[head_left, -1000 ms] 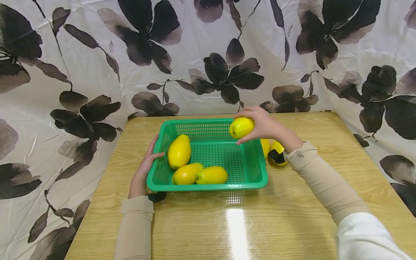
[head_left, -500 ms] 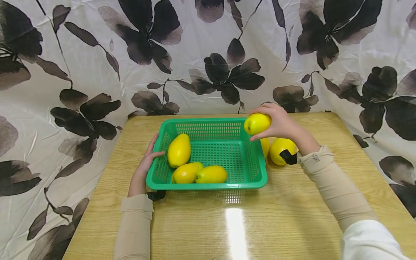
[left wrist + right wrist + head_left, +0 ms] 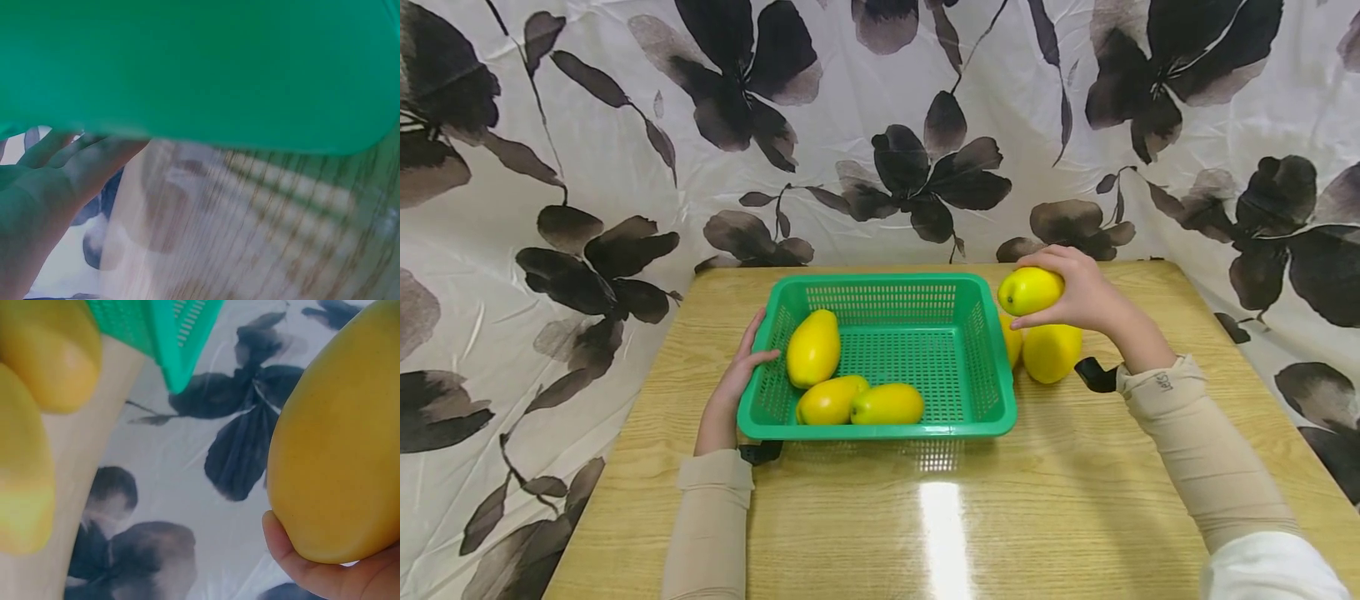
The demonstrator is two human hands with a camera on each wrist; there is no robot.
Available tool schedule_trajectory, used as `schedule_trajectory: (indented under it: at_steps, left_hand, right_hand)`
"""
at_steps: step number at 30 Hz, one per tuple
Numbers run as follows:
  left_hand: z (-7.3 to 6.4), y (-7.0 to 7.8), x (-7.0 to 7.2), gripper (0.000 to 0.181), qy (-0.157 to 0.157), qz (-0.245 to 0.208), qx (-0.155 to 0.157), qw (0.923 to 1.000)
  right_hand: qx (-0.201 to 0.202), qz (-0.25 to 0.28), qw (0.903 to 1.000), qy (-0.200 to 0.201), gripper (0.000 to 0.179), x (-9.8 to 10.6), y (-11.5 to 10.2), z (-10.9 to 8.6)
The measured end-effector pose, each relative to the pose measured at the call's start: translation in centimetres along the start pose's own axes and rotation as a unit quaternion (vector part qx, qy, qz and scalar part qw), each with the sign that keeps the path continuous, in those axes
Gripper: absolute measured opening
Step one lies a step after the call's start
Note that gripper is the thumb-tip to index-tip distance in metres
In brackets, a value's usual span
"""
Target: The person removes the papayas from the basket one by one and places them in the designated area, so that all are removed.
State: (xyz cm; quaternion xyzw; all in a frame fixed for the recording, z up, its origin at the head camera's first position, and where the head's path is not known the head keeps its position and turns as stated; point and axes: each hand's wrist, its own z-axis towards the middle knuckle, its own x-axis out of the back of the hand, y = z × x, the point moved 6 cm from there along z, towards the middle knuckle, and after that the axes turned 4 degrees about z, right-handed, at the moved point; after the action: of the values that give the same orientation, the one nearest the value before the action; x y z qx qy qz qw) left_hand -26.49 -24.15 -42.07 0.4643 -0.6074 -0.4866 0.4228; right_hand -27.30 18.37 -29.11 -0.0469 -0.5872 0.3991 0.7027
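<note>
My right hand [image 3: 1081, 290] holds a yellow mango [image 3: 1028, 292] between thumb and fingers, just beyond the right rim of a green plastic basket [image 3: 880, 431]. That mango fills the right side of the right wrist view, its lower end against my thumb [image 3: 287, 553]. My left hand [image 3: 733, 385] grips the basket's left side, thumb over the rim and fingers along the outside. In the left wrist view those fingers [image 3: 94, 165] reach under the green rim. Inside the basket lie a pear-shaped mango [image 3: 814, 348] at the left and two mangoes [image 3: 891, 404] along the near wall.
Right of the basket, two more mangoes [image 3: 1052, 354] rest on the wooden table [image 3: 850, 525], one partly hidden by the basket wall. Behind the table hangs a white cloth [image 3: 835, 92] with dark flowers. A black wrist camera [image 3: 1096, 375] sits at the right wrist.
My right hand has carried the mango rightward, from over the basket's right part out past its rim. My left hand and the basket stay where they were.
</note>
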Motion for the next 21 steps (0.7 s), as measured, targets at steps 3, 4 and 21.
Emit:
schedule_trajectory:
  at_steps: [3,4,21]
  left_hand:
    - [-0.3,0.5,-0.2,0.074,0.000,0.003,-0.004,1.0000]
    - [-0.3,0.5,-0.2,0.074,0.000,0.002,-0.005,1.0000]
    - [1.2,-1.9,0.9,0.076,0.002,-0.002,-0.014,0.9999]
  right_hand:
    - [-0.015,0.000,0.9999,0.007,0.067,0.3,0.8,-0.6]
    - [-0.019,0.000,0.9998,0.008,0.067,0.4,1.0,-0.8]
    - [-0.073,0.021,0.9961,0.044,0.069,2.1,4.6,-4.6]
